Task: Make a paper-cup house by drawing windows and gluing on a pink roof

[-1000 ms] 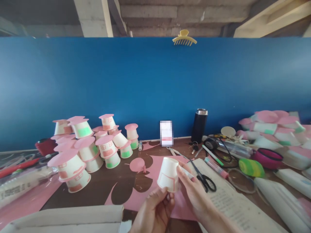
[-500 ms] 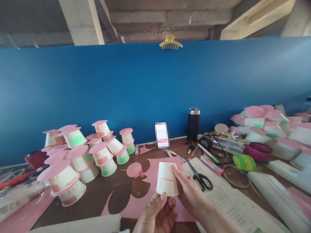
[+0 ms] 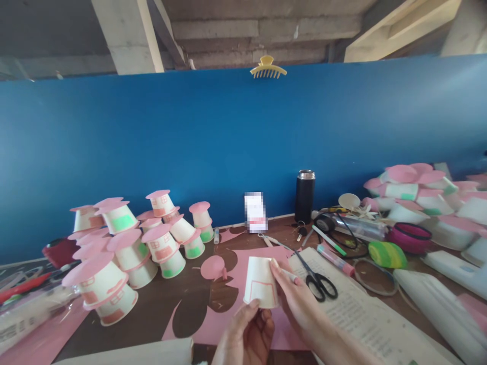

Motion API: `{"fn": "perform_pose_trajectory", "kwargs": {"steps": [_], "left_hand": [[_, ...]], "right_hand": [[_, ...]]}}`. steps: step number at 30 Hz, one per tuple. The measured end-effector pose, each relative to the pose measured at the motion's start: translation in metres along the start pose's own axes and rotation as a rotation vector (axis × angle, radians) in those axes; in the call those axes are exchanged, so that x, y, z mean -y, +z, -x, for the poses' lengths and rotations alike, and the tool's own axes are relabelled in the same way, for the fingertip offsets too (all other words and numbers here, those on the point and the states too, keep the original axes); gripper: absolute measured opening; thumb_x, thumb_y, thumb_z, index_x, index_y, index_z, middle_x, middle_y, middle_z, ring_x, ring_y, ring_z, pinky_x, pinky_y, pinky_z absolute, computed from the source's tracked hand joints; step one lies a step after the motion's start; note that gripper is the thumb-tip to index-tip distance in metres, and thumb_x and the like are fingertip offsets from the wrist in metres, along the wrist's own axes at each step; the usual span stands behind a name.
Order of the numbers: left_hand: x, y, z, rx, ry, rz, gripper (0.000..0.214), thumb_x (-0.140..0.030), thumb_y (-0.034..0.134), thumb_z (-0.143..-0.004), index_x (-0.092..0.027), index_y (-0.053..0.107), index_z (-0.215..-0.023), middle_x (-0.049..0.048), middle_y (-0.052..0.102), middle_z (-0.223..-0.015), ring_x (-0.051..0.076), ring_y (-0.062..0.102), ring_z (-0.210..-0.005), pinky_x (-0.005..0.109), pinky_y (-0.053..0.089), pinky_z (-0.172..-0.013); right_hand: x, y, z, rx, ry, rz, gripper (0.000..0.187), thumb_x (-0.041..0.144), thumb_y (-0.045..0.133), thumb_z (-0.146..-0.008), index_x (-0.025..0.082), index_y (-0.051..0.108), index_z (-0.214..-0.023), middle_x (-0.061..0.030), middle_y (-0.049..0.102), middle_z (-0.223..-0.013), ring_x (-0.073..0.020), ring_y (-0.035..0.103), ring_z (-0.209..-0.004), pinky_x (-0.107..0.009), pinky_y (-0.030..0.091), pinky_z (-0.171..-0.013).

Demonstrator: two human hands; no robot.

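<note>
My left hand (image 3: 249, 332) pinches the rim of an upturned white paper cup (image 3: 260, 281) with a pink door outline drawn on it, low in the middle of the view. My right hand (image 3: 294, 299) is closed on a pink marker (image 3: 292, 275) and rests against the cup's right side. A pink paper sheet (image 3: 238, 284) with round holes cut out lies on the brown table under both hands. Black-handled scissors (image 3: 317, 284) lie just right of my right hand.
A pile of cup houses with pink roofs (image 3: 125, 248) stands at the left, another heap (image 3: 418, 192) at the far right. A black flask (image 3: 304, 196), markers (image 3: 335, 257), a green-yellow roll (image 3: 387, 254), a magenta bowl (image 3: 409, 237) and printed paper (image 3: 365, 314) crowd the right. A blue partition (image 3: 228, 142) backs the table.
The view has swung slightly right and down. The cup stayed in my left hand and turned a little, and my right hand with the marker stayed against it.
</note>
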State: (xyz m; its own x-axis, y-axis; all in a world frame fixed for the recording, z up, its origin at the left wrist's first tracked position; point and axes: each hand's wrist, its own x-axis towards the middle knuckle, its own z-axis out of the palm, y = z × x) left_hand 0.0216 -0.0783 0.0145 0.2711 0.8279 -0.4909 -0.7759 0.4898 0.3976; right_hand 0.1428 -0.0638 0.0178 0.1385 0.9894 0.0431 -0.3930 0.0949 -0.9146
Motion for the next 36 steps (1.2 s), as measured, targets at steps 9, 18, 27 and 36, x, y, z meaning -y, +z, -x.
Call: {"fn": "perform_pose_trajectory", "kwargs": {"steps": [9,18,27,36], "left_hand": [[-0.006,-0.005,-0.012,-0.008,0.047,0.037,0.015,0.000,0.057,-0.086,-0.009,0.063,-0.076,0.0049,0.067,-0.064,0.010,0.066,-0.057,0.018,0.057,-0.056],[-0.010,-0.015,-0.027,-0.016,0.046,0.038,0.016,0.002,0.058,-0.084,-0.009,0.064,-0.074,0.0056,0.069,-0.066,0.011,0.067,-0.058,0.018,0.057,-0.057],[-0.009,-0.015,-0.028,-0.005,0.062,0.044,0.023,0.000,0.054,-0.087,-0.008,0.065,-0.068,0.0091,0.070,-0.066,0.013,0.069,-0.060,0.021,0.058,-0.060],[-0.006,-0.010,-0.020,0.057,0.149,-0.043,0.018,-0.001,0.055,-0.085,-0.004,0.069,-0.074,0.0102,0.069,-0.071,0.013,0.066,-0.063,0.024,0.059,-0.065]], "right_hand": [[0.005,-0.017,0.014,-0.292,-0.582,0.777,0.045,0.040,0.046,-0.096,0.026,0.050,-0.138,-0.0106,0.057,-0.136,-0.0273,0.053,-0.126,-0.047,0.048,-0.102],[0.017,-0.014,0.026,-0.153,-0.784,0.912,0.032,0.029,0.050,-0.095,0.026,0.058,-0.126,-0.0102,0.068,-0.116,-0.0268,0.067,-0.106,-0.035,0.060,-0.083],[0.010,-0.004,0.023,-0.180,-0.747,0.779,0.011,0.030,0.053,-0.094,0.024,0.059,-0.101,-0.0030,0.067,-0.083,-0.0183,0.068,-0.074,-0.022,0.055,-0.065],[0.014,-0.006,0.021,-0.009,-0.769,0.871,0.010,0.023,0.054,-0.093,0.022,0.064,-0.096,-0.0030,0.067,-0.082,-0.0176,0.067,-0.075,-0.023,0.053,-0.071]]}}
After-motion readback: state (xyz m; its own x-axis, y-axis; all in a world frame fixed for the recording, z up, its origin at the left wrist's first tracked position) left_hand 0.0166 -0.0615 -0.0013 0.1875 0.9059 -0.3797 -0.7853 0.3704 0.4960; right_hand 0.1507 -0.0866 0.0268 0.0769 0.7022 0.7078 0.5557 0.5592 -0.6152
